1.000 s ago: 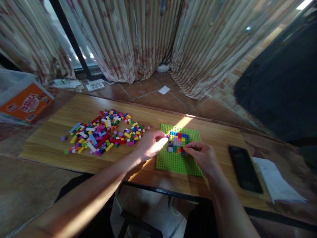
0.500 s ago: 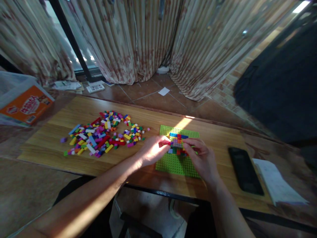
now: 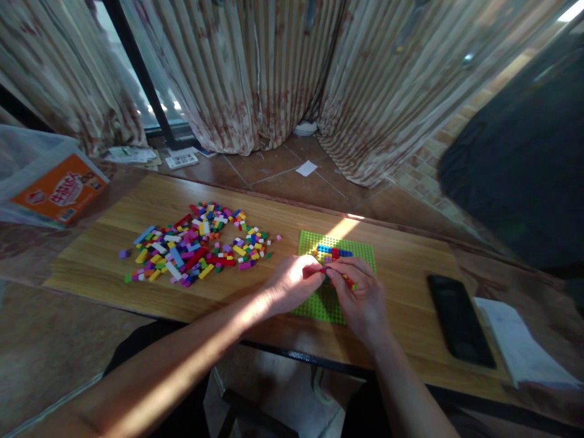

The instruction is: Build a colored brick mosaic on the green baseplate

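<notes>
My left hand (image 3: 296,281) is closed in a pinch on a small red brick (image 3: 321,270), partly covered by the fingertips. My right hand (image 3: 361,292) meets it there, thumb and forefinger pinched together; what they grip is too small and hidden to name. Both hands are over a green studded baseplate (image 3: 319,308). On the plate, built-up bricks show beyond the fingers: a blue and red row (image 3: 335,251) at the back. More red, orange and green bricks (image 3: 350,282) peek out under my right hand, which hides most of the build.
Left of the plate spreads a heap of loose coloured bricks (image 3: 177,252). A black phone (image 3: 460,319) and white papers (image 3: 520,344) lie on the right. A clear bin with an orange label (image 3: 64,190) stands at the far left. The wooden table (image 3: 392,237) has a dark front edge.
My hands have come together over the plate, the right moving left until its fingertips meet the left's. They now cover more of the bricks. The view has shifted slightly.
</notes>
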Action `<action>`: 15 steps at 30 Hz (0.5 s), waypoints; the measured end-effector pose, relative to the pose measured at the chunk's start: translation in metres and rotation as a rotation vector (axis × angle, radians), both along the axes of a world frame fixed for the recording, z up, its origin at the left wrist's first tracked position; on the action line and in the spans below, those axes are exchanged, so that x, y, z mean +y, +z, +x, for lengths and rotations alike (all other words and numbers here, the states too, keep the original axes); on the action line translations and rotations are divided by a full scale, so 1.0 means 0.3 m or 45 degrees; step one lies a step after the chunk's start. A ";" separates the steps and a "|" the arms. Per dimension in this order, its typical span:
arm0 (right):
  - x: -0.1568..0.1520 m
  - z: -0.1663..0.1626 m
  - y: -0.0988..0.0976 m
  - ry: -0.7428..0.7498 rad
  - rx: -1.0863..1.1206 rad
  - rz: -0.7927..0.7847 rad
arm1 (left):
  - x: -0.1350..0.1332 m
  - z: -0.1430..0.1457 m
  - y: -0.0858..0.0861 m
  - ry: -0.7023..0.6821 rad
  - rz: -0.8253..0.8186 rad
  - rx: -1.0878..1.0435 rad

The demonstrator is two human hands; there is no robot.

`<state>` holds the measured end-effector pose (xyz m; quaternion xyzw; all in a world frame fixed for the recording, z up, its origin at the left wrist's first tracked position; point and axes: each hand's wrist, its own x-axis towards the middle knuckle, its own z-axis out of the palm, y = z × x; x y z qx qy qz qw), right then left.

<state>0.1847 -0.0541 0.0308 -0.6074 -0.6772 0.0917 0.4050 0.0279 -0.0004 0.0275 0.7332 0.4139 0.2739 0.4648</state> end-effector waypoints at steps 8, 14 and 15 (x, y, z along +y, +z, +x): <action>0.002 0.071 0.021 -0.021 -0.083 0.025 | 0.011 -0.007 -0.007 0.019 -0.025 -0.033; -0.009 0.146 0.010 0.054 -0.173 -0.103 | 0.026 -0.018 -0.005 0.084 -0.091 -0.013; -0.010 0.149 0.005 0.074 -0.184 -0.119 | 0.027 -0.018 -0.003 0.089 -0.091 -0.002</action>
